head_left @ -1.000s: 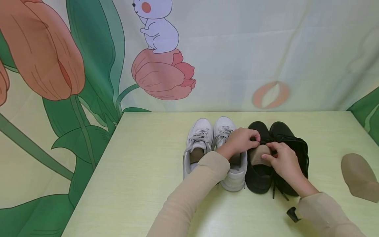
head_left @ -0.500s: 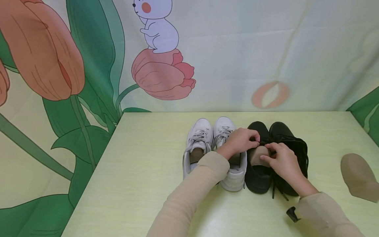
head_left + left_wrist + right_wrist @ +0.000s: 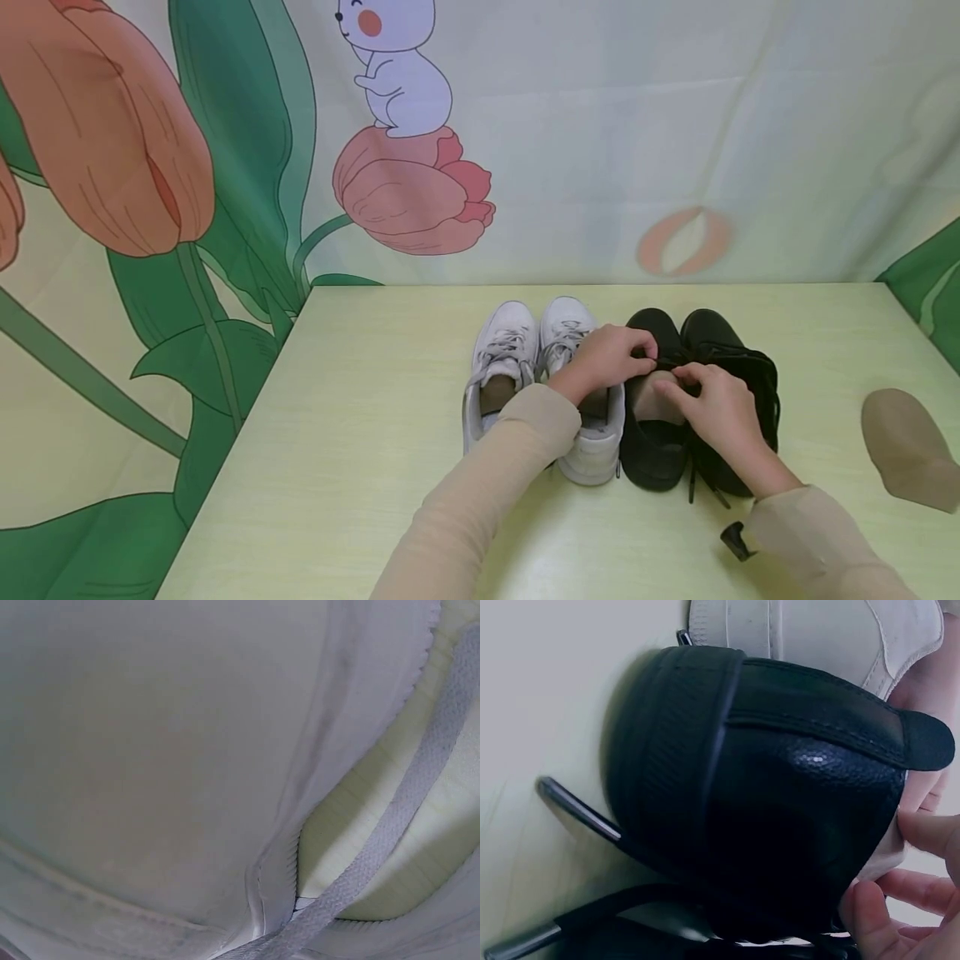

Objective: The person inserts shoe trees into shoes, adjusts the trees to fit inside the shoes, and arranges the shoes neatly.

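Since a moment ago, the right hand [image 3: 718,407] has slid left and farther in, covering more of the tan insole [image 3: 654,398] now sunk deeper into the left black shoe [image 3: 654,417]; I'd judge the insert nearly seated. On the pale green table [image 3: 360,433], open surface stretches left of the white sneakers [image 3: 517,367], with the far edge and right edge well apart from the shoes. The black pair sits just beside the white pair. A second tan insole [image 3: 903,446] lies near the right edge. The left hand [image 3: 609,357] pinches the shoe's tongue; the right hand's fingers curl onto the insole.
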### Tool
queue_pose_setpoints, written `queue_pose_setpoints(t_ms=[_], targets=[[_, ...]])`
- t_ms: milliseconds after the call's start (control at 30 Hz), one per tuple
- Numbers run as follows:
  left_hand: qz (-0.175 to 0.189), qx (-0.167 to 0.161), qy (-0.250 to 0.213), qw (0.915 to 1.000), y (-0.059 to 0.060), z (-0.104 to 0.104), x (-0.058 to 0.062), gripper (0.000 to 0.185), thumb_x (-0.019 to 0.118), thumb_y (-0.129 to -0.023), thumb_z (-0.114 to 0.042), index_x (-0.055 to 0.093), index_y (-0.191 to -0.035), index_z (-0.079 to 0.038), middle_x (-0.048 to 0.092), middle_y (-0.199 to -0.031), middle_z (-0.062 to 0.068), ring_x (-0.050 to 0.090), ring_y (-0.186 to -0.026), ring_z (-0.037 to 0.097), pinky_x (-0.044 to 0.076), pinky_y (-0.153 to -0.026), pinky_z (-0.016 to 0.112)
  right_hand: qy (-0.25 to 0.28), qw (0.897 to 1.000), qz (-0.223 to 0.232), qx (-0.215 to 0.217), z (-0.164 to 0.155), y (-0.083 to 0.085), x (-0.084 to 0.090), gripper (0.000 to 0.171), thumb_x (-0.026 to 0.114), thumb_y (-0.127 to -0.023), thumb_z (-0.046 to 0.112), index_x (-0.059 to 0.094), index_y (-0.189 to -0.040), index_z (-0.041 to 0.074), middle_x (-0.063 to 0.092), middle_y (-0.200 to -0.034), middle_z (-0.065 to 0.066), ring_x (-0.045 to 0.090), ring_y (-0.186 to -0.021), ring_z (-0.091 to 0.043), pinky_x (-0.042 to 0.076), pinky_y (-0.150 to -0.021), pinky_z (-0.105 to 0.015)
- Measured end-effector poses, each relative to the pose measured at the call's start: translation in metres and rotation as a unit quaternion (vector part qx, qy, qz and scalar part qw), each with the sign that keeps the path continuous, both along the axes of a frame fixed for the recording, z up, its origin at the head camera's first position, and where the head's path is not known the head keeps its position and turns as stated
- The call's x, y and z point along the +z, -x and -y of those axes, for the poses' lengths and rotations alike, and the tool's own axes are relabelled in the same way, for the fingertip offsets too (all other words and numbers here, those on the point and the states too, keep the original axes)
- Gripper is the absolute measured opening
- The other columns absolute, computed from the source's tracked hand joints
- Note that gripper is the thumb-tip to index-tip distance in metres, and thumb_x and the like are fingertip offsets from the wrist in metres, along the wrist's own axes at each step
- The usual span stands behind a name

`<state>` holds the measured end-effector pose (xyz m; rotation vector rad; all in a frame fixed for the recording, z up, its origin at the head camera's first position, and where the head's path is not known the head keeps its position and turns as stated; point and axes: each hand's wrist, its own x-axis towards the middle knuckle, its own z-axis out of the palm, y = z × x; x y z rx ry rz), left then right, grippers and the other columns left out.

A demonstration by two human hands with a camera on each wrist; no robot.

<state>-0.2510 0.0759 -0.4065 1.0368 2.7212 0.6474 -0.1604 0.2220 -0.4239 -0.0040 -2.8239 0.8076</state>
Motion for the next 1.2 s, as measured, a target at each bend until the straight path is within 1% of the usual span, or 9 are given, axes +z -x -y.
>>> queue_pose_setpoints(t_ms=[133, 233, 333, 500, 667, 867, 1200], targets=[[-0.002, 0.000, 0.002, 1.0000, -0.0001, -0.0001, 0.0001, 0.009, 0.055, -0.086, -0.028, 0.060, -0.091, -0.022, 0.060, -0.085, -0.010, 0.050, -0.069, 0.006, 0.036, -0.059, 0.015, -0.004, 1.000, 0.002, 0.003, 0.0005, 0.0000, 0.0002, 0.036, 0.060, -0.082, 0.034, 0.064, -0.096, 0.001, 0.063, -0.092, -0.018, 0.056, -0.074, -0.025, 0.042, -0.058, -0.034], [-0.001, -0.001, 0.001, 1.0000, -0.0007, 0.0001, 0.0006, 0.009, 0.055, -0.086, -0.028, 0.060, -0.091, -0.022, 0.061, -0.085, -0.010, 0.050, -0.069, 0.006, 0.036, -0.060, 0.015, -0.008, 1.000, -0.003, 0.007, 0.0020, 0.0004, -0.0003, 0.030, 0.062, -0.082, 0.027, 0.064, -0.096, 0.000, 0.063, -0.091, -0.018, 0.056, -0.073, -0.025, 0.042, -0.059, -0.036], [0.000, 0.000, 0.002, 1.0000, -0.0007, 0.0003, 0.0010, 0.009, 0.055, -0.086, -0.028, 0.060, -0.091, -0.022, 0.060, -0.085, -0.010, 0.050, -0.070, 0.006, 0.036, -0.061, 0.015, -0.015, 1.000, -0.011, 0.009, 0.0037, 0.0011, -0.0012, 0.028, 0.062, -0.082, 0.024, 0.063, -0.095, 0.000, 0.063, -0.091, -0.019, 0.056, -0.073, -0.026, 0.042, -0.060, -0.039], [0.000, 0.002, 0.007, 1.0000, -0.0001, -0.0001, 0.0003, 0.009, 0.055, -0.086, -0.029, 0.060, -0.090, -0.023, 0.060, -0.084, -0.010, 0.050, -0.069, 0.006, 0.036, -0.060, 0.015, -0.030, 0.999, -0.005, 0.012, 0.0065, 0.0026, -0.0035, 0.030, 0.062, -0.082, 0.023, 0.062, -0.096, -0.003, 0.061, -0.092, -0.022, 0.056, -0.077, -0.030, 0.044, -0.063, -0.043], [0.002, 0.000, 0.005, 1.0000, 0.0001, -0.0006, -0.0001, 0.008, 0.055, -0.086, -0.029, 0.060, -0.090, -0.023, 0.060, -0.082, -0.011, 0.050, -0.067, 0.007, 0.035, -0.058, 0.015, -0.040, 0.999, 0.001, 0.009, 0.0079, 0.0037, -0.0049, 0.031, 0.062, -0.081, 0.023, 0.062, -0.097, -0.003, 0.060, -0.092, -0.022, 0.056, -0.079, -0.033, 0.045, -0.064, -0.046], [-0.001, -0.001, 0.004, 1.0000, -0.0002, -0.0008, 0.0002, 0.008, 0.055, -0.086, -0.028, 0.060, -0.089, -0.023, 0.059, -0.081, -0.011, 0.049, -0.066, 0.007, 0.035, -0.057, 0.015, -0.047, 0.999, 0.005, 0.011, 0.0081, 0.0038, -0.0039, 0.031, 0.063, -0.081, 0.023, 0.062, -0.097, -0.003, 0.060, -0.092, -0.022, 0.057, -0.078, -0.033, 0.045, -0.063, -0.046], [-0.001, -0.001, 0.007, 1.0000, -0.0012, -0.0009, 0.0013, 0.008, 0.056, -0.086, -0.027, 0.061, -0.089, -0.022, 0.059, -0.080, -0.010, 0.049, -0.066, 0.007, 0.034, -0.057, 0.015, -0.069, 0.998, 0.008, 0.012, 0.0087, 0.0044, -0.0049, 0.029, 0.064, -0.080, 0.024, 0.061, -0.094, -0.001, 0.059, -0.089, -0.020, 0.056, -0.070, -0.031, 0.044, -0.057, -0.043]])
